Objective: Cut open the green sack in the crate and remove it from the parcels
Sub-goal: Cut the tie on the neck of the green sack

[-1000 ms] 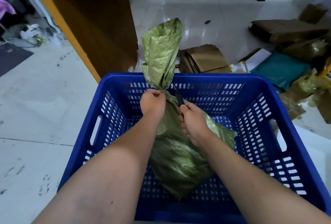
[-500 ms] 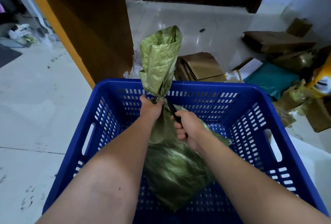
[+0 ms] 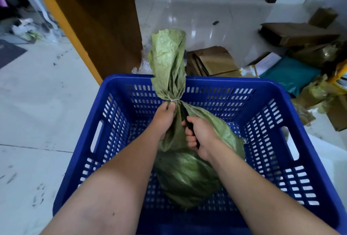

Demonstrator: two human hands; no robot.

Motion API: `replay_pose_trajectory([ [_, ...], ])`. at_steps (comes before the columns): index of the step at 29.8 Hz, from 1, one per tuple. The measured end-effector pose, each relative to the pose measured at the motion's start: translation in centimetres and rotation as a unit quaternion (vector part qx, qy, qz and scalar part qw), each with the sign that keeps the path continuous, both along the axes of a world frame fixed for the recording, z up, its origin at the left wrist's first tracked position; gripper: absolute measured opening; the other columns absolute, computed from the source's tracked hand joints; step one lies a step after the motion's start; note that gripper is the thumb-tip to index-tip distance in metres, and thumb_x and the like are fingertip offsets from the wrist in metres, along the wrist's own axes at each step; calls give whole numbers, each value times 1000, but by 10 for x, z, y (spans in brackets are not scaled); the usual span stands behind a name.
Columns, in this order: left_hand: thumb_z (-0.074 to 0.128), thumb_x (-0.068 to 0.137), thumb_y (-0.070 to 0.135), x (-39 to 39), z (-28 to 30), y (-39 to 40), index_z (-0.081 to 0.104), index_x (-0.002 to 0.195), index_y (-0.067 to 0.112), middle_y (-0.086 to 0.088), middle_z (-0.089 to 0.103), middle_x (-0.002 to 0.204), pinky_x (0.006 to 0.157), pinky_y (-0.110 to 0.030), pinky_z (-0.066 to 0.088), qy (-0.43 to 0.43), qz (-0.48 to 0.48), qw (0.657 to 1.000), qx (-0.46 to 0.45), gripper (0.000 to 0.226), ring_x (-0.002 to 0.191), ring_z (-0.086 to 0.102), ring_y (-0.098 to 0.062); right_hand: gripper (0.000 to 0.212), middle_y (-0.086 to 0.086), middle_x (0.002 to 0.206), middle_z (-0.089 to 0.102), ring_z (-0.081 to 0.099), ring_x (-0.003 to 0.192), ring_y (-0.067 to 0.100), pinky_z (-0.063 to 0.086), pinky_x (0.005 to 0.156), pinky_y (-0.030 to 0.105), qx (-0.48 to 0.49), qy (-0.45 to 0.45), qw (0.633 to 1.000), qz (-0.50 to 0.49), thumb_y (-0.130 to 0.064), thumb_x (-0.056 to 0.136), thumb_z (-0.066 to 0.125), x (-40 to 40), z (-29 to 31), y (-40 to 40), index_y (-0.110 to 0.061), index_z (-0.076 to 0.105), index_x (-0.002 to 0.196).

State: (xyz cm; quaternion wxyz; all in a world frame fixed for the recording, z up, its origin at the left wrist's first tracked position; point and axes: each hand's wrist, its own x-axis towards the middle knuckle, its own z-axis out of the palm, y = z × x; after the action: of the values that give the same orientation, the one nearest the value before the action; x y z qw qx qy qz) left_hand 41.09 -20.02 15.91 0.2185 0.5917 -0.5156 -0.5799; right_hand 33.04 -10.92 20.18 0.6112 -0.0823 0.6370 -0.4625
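Observation:
A green woven sack lies in the blue plastic crate, tied shut with string at its neck; the loose top stands up over the far rim. My left hand pinches the neck just below the tie. My right hand is closed around a dark-handled knife whose blade points up along the neck toward the knot, its tip hidden in the folds. The sack's contents are hidden.
The crate sits on a pale tiled floor. A wooden cabinet panel with an orange edge stands just beyond it on the left. Flattened cardboard, a teal bag and more boxes lie beyond and to the right.
The knife blade has slid in closer against the sack's neck under the tie, and my right hand has dropped slightly. My left hand keeps its hold on the neck.

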Motion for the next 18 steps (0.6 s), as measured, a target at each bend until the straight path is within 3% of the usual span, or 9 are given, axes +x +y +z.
replay_pose_trajectory([
  [3, 38, 103, 34, 3, 1, 7, 58, 97, 19, -13, 62, 110, 99, -44, 45, 27, 6, 1000, 2, 25, 103, 58, -28, 21, 1, 50, 35, 24, 33, 10, 16, 34, 17, -27, 35, 999, 2, -17, 97, 42, 4, 1, 5, -13, 48, 77],
  [8, 41, 101, 39, 5, 4, 16, 48, 138, 9, -17, 53, 141, 110, -49, 40, 37, 0, 999, 21, 48, 128, 51, -34, 18, 1, 52, 34, 24, 37, 11, 17, 36, 19, -42, 69, 997, 9, -15, 98, 42, 5, 2, 14, -14, 45, 80],
  [12, 40, 103, 38, 6, 8, 20, 43, 145, 14, 3, 49, 138, 114, -44, 35, 33, 1, 999, 17, 49, 132, 46, -25, 19, -1, 52, 34, 24, 37, 10, 18, 34, 19, -52, 80, 995, 15, -18, 99, 43, 8, 3, 18, -13, 45, 80],
  [15, 40, 103, 36, 7, 6, 21, 48, 138, 8, -16, 54, 139, 107, -42, 41, 36, 7, 999, 9, 46, 127, 51, -33, 21, -1, 51, 33, 22, 37, 10, 16, 35, 19, -51, 90, 994, 20, -16, 98, 43, 10, 5, 18, -13, 46, 78],
  [18, 39, 104, 28, 8, 6, 23, 57, 99, 11, -10, 62, 94, 76, -31, 42, 35, -15, 999, -18, 26, 92, 56, -28, 21, -1, 52, 31, 21, 38, 11, 15, 36, 20, -46, 83, 995, 14, -16, 99, 42, 11, 7, 14, -13, 45, 78],
])
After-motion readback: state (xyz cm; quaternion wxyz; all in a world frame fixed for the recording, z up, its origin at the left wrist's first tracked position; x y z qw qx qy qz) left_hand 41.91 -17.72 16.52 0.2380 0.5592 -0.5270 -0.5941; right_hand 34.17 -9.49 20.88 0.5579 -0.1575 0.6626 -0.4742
